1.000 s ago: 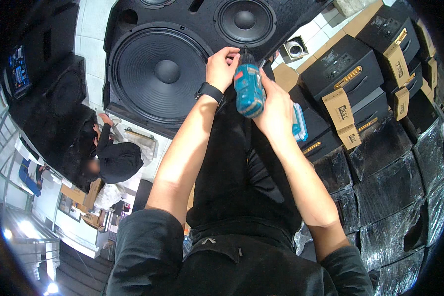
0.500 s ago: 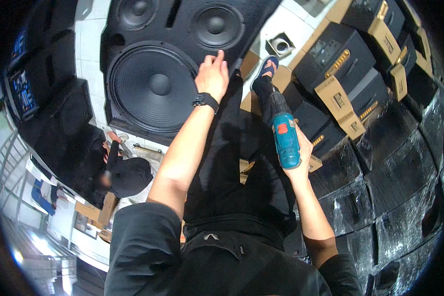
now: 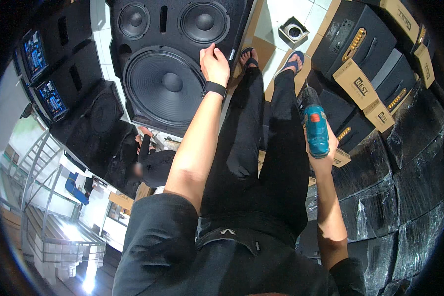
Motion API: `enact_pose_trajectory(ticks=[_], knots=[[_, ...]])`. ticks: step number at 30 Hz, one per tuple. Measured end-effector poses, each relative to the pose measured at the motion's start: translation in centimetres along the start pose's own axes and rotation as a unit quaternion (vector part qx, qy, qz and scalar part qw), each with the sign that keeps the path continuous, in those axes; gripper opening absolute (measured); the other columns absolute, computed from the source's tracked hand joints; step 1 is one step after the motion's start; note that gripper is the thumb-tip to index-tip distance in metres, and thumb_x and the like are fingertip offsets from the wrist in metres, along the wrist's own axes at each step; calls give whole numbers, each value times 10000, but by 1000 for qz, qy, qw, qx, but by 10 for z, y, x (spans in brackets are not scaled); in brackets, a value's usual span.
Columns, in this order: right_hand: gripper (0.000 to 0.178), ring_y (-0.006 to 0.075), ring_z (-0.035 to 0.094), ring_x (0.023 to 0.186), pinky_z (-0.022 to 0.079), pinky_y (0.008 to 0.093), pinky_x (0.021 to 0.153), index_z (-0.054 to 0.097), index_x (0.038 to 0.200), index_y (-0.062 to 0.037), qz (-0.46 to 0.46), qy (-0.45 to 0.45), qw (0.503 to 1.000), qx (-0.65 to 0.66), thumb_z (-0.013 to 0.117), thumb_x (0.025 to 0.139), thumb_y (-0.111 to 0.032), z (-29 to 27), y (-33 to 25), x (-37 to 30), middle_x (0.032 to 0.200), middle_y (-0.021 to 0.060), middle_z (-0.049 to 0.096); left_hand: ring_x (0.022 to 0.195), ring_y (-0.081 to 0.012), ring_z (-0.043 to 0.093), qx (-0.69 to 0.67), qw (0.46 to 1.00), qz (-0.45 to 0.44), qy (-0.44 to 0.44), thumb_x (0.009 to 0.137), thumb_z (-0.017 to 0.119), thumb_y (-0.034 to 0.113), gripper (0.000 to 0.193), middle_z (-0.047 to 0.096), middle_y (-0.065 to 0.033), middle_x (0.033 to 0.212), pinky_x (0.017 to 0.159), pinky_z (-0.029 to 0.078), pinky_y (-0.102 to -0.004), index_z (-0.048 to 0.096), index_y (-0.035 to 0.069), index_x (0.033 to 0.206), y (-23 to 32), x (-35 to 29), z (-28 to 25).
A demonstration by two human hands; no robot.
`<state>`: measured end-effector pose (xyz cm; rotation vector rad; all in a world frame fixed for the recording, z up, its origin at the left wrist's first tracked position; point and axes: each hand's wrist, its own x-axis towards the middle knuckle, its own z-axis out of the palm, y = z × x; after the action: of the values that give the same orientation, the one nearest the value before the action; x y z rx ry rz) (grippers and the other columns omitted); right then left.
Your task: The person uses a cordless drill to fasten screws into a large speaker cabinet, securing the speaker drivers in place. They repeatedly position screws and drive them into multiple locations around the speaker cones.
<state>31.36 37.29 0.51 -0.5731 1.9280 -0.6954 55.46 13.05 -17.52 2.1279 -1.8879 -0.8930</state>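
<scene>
My right hand (image 3: pixel 330 143) grips a teal and black cordless drill (image 3: pixel 316 129), its bit pointing away from me. My left hand (image 3: pixel 215 65), with a black watch on the wrist, hovers over the right rim of a big black woofer (image 3: pixel 172 84). Its fingers are curled together; whatever they may hold is too small to make out. The woofer sits in a black speaker cabinet (image 3: pixel 168 30) along with two smaller drivers, one at the upper left (image 3: pixel 134 19) and one at the upper right (image 3: pixel 203 22).
Black amplifier-like boxes (image 3: pixel 352 42) with gold control strips and cardboard pieces (image 3: pixel 360 84) stand at right, above film-wrapped boxes (image 3: pixel 380 212). A small square-framed part (image 3: pixel 293 32) lies on the white tiles. Another person in black (image 3: pixel 155 165) crouches at left near more speakers (image 3: pixel 91 113).
My view has shifted, so both my feet now show. The drill appears farther right, still in my right hand. My left hand's fingers have curled in from a more extended pose.
</scene>
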Motion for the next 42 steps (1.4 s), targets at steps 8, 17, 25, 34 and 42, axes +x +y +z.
enact_pose_trajectory(ticks=[8,17,25,34,42], knots=[[435,217,745,1005,562,347,934,675,1320,-32,6,-45,997,-62,773,896,-39,17,-22,11,1120,140,764,1015,-354,682,14,999,-2,-28,943,681,170,393,640,-185,1138,911,551,-432,670,-55,1265,-1,-2,-5],[613,198,714,1045,538,321,955,605,1422,-60,-48,-62,997,11,808,843,-49,118,-76,39,1140,134,748,1364,-246,562,-358,884,-196,-227,1116,408,586,675,576,-121,1530,1105,436,-387,529,73,1539,67,-84,-115],[650,181,659,1195,524,342,1031,525,1527,-64,38,-133,960,242,724,920,-180,192,-107,58,1324,115,694,1388,-456,546,-162,984,17,-65,858,836,286,707,535,-350,1471,1139,445,-495,561,-44,1419,102,-79,-148],[579,186,680,1158,545,342,1011,542,1512,-49,30,-99,974,202,674,971,-210,226,-96,79,1304,124,708,1321,-492,595,-196,976,-7,-99,771,875,313,805,566,-359,1437,1117,473,-503,554,-48,1415,63,-58,-146],[554,144,669,1088,554,318,937,575,1480,-37,-16,-75,992,103,667,964,-219,229,-104,84,1217,95,725,1318,-496,597,-215,971,-20,-102,759,870,294,807,565,-360,1438,1113,481,-495,556,-53,1416,59,-47,-147]])
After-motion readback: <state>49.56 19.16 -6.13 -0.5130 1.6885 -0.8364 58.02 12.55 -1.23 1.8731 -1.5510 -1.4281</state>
